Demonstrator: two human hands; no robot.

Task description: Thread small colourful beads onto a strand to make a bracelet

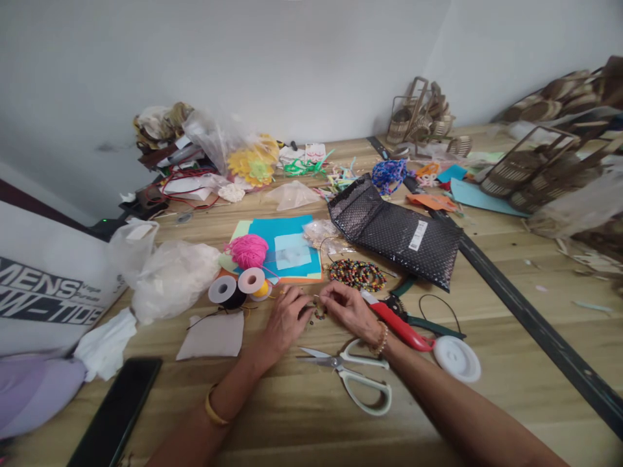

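Note:
My left hand and my right hand meet over the middle of the table, fingers pinched close together. Between them hangs a short string of small dark beads; its thin cord runs to the fingertips of both hands. Just beyond lies a coil of multicoloured beads. White-handled scissors rest partly open below the right hand. To the right of that hand are a red-handled tool and dark green-handled pliers. Spools of black cord and yellow cord stand left of the hands.
Pink yarn sits on blue sheets. A black bubble mailer lies behind the beads. A white round spool is at right, a phone at front left. Plastic bags and small baskets flank the table.

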